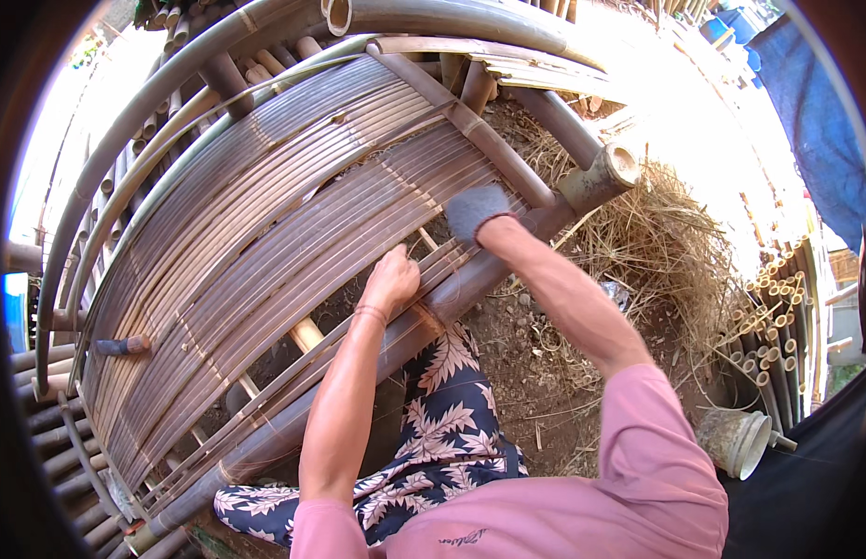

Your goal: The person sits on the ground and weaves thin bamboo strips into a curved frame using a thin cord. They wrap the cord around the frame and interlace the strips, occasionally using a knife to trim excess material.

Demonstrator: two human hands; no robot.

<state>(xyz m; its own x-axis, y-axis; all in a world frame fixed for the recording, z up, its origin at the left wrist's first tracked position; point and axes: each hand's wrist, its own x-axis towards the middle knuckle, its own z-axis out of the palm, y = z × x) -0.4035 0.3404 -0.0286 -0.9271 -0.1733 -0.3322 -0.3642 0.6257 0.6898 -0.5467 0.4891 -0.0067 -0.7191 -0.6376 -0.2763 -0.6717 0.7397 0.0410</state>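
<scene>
"So how far along is this bamboo bench (275, 433)?"

"Slats (237, 242) cover most of it, far edge to middle; by my read, the gappy strip along the near rail (466, 279) is what's left."

"And the hands?"

"Left hand (394, 278), bare, curled nearly closed beside that strip, forearm over the near edge! Grey-gloved right hand (477, 214) angles in near the right corner; how open, can't tell, nor whether either grips anything."
</scene>
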